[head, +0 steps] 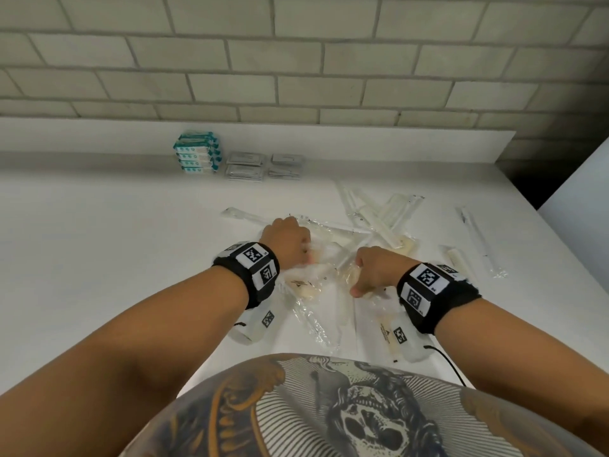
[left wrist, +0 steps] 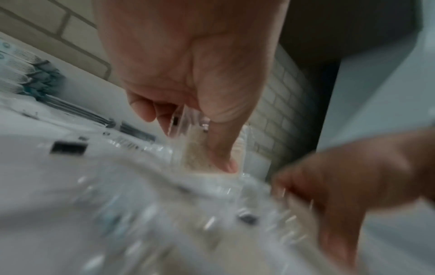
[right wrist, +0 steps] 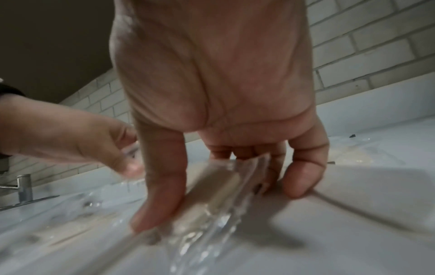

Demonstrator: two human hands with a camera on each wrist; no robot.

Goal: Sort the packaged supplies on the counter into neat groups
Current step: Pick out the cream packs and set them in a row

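Observation:
A loose pile of clear plastic packets [head: 316,311] with beige contents lies on the white counter [head: 99,242] in front of me. My left hand [head: 288,240] hovers over the pile's far side; in the left wrist view its thumb and curled fingers [left wrist: 146,109] pinch one clear packet [left wrist: 195,156]. To the right, my right hand [head: 372,268] grips another clear packet [right wrist: 212,188] between thumb and curled fingers [right wrist: 301,176], low over the counter. Both wrist views are blurred by motion.
At the back stands a stack of teal-and-white boxes [head: 197,156], with grey sachet piles [head: 245,166] beside it. Long clear packets [head: 379,209] lie scattered at the right, near a comb packet [head: 458,262]. A tap [right wrist: 23,186] stands far left. A tiled wall backs the counter.

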